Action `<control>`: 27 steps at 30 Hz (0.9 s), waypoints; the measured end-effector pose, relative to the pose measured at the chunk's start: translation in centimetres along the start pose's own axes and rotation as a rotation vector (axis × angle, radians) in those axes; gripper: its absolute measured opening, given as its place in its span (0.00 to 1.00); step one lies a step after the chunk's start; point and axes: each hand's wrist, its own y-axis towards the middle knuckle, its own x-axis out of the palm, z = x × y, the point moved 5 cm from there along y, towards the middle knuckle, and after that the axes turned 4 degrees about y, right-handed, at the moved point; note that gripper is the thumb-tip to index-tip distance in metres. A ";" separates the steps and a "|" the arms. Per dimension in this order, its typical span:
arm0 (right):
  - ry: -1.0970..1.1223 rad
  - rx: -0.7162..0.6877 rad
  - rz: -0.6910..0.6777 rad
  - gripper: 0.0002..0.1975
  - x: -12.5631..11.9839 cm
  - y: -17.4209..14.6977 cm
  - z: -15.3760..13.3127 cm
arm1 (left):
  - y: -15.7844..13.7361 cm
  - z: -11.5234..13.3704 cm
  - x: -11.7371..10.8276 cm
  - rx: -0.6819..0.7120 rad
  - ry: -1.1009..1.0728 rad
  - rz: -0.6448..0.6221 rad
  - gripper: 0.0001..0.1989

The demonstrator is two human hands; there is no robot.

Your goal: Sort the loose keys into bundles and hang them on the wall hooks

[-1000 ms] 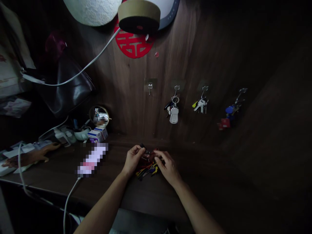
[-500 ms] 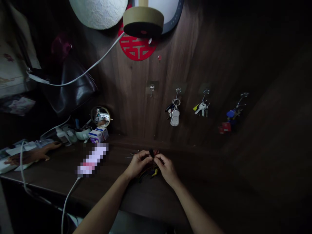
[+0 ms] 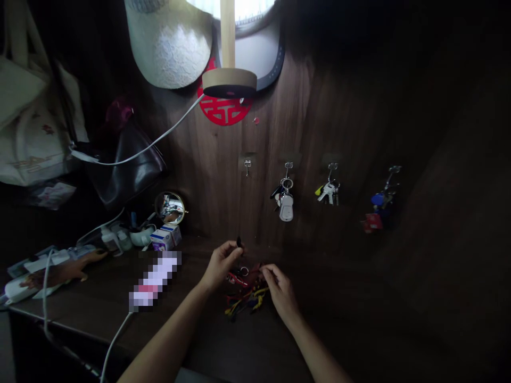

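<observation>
Above the dark wooden desk, my left hand (image 3: 220, 264) pinches a small black object (image 3: 239, 242), too dim to name, between thumb and fingertips. My right hand (image 3: 280, 290) is closed at the fingertips beside a dark reddish piece (image 3: 254, 271); whether it holds that piece or something smaller is unclear. Between and below both hands lies a bunch of colourful cords and tassels (image 3: 243, 304), yellow, red and dark. A metal key ring (image 3: 244, 272) and a red item (image 3: 238, 280) sit at the bunch's upper side.
Key bunches hang from wall hooks: one with a white tag (image 3: 286, 207), one with silver keys (image 3: 329, 191), one with blue and red tags (image 3: 377, 201). Another hook (image 3: 247, 166) is bare. Left are a pixelated phone-like item (image 3: 155, 279), small boxes (image 3: 163, 238), a round mirror (image 3: 170, 207), a lamp (image 3: 229, 82).
My hands have moved apart; the left has carried the black object up and away. The key ring and colourful bunch beneath are now more exposed. The camera view has tilted upward.
</observation>
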 end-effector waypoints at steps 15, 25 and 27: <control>0.089 0.042 0.009 0.20 0.1 0.5 1.4 | 11.4 10.3 1.6 0.268 -0.061 0.152 0.12; 0.092 0.060 0.018 0.18 0.2 0.7 1.8 | 15.4 8.7 0.9 0.199 0.001 0.202 0.14; 0.105 0.061 0.022 0.18 0.2 0.7 1.7 | 15.5 8.0 0.7 0.178 -0.002 0.196 0.14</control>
